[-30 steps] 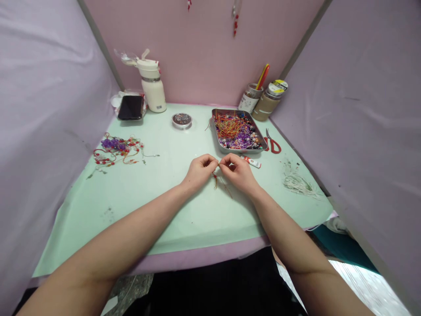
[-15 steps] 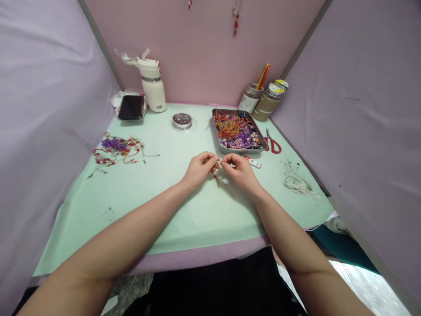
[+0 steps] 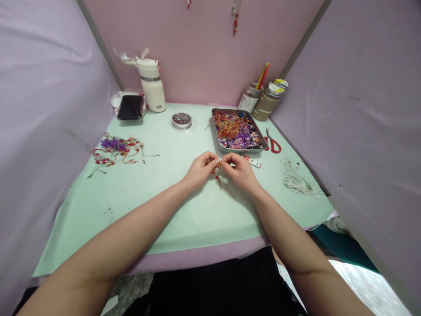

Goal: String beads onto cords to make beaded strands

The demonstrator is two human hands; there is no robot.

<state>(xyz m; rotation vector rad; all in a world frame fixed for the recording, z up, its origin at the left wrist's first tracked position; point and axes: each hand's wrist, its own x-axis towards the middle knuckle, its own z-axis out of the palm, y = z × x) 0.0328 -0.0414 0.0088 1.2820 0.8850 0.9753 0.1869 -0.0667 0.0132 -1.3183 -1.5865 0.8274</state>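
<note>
Both hands pinch beaded cord: left hand and right hand fingertips nearly meet at its top. Rest trails below fingers, tails toward wearer, axis slanting right.

A cream-white bottle with a flip-up spout stands in the upper left of the frame, beside a flat black phone. In the upper right, a clear jar with a white label, holding slim red and yellow handles, stands beside a brown-filled jar. Red-beaded strands hang at top centre.
</note>
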